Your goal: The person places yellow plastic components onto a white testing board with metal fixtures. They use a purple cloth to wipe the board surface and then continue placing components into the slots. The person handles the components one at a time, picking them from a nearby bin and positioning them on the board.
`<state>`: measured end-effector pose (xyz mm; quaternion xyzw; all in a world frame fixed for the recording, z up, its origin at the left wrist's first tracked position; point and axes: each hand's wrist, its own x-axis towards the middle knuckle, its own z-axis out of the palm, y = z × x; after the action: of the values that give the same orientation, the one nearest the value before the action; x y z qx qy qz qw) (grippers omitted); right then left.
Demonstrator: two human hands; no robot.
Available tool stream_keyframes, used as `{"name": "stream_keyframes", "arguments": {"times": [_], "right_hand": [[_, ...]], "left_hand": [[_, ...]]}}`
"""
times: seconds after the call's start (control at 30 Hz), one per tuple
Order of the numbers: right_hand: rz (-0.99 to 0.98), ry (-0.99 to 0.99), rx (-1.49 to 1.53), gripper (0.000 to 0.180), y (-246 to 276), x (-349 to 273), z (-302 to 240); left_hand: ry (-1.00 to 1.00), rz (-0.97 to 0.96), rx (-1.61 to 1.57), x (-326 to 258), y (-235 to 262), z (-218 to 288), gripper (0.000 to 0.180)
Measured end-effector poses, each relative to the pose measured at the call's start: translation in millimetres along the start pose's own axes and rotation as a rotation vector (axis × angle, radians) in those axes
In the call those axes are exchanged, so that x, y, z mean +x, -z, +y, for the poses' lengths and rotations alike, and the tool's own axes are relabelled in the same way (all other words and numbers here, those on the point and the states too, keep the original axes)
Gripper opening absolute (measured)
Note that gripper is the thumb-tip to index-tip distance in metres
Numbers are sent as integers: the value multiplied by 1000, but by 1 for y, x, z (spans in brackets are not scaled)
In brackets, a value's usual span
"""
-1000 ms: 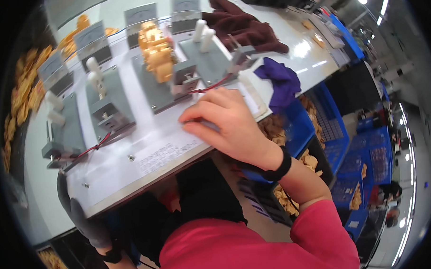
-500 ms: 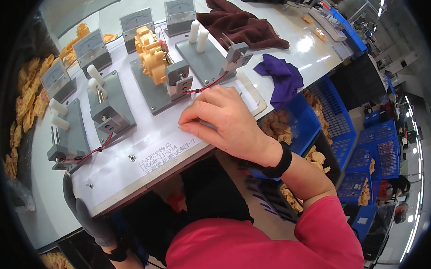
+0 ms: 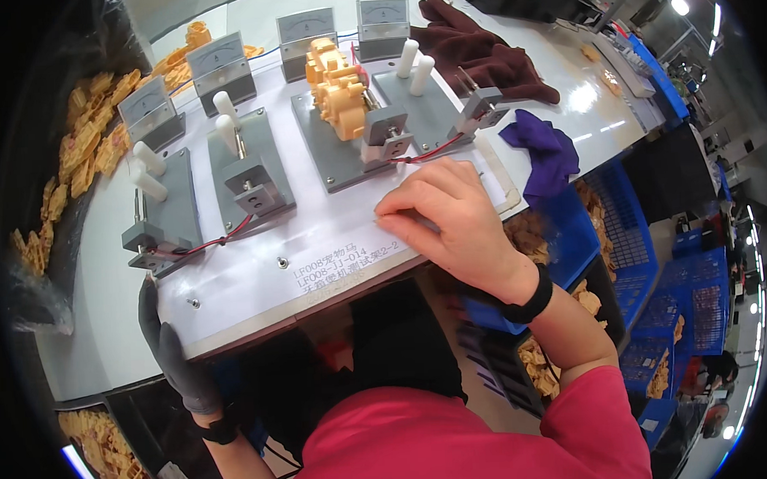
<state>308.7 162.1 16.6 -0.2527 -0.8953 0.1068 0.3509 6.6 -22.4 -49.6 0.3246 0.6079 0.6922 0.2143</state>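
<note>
My bare right hand (image 3: 457,228) is above the front right of a white test board (image 3: 332,229), thumb and forefinger pressed together. Whatever lies between the fingertips, if anything, is hidden. My left hand (image 3: 178,365), in a dark grey glove, reaches along the board's left edge with its fingers stretched out. A yellow plastic gearbox (image 3: 338,89) sits on a grey fixture (image 3: 313,149), beside the fixture's metal block (image 3: 386,130). Three similar fixtures carry white pegs and metal blocks with red and black wires; the left one (image 3: 175,196) is nearest my gloved hand.
Several analog meters (image 3: 217,59) stand behind the fixtures. Yellow plastic parts (image 3: 81,157) are heaped at the left. A brown cloth (image 3: 487,54) and a purple cloth (image 3: 543,158) lie on the right. Blue crates (image 3: 620,231) with yellow parts stand below the table's right side.
The whole view has shifted, so the board and fixtures appear further right and slightly lower. Both hands keep nearly the same places on the board. The gearbox still sits on its fixture.
</note>
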Motion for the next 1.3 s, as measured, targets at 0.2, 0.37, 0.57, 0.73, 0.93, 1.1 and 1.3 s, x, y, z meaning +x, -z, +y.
{"name": "stream_keyframes", "arguments": {"times": [0.2, 0.37, 0.57, 0.73, 0.93, 1.1, 1.3], "right_hand": [[-12, -31, 24, 15, 1, 1, -1], [-15, -36, 26, 14, 2, 0, 0], [-17, -34, 50, 13, 0, 1, 0], [-12, -48, 66, 12, 2, -3, 3], [79, 25, 105, 12, -11, 0, 8], [106, -2, 89, 12, -5, -6, 9], [107, -6, 98, 13, -7, -6, 8]], "left_hand": [[4, 14, 75, 0, 3, 3, 64], [-20, 13, 105, 0, 2, 2, 64], [-22, 4, 89, -2, 5, 2, 64], [-34, -36, 38, 1, 2, -2, 66], [40, 38, -104, -15, -9, 10, 59], [13, 34, 78, -12, -4, 5, 58], [-20, -15, 133, -1, 1, 4, 64]]}}
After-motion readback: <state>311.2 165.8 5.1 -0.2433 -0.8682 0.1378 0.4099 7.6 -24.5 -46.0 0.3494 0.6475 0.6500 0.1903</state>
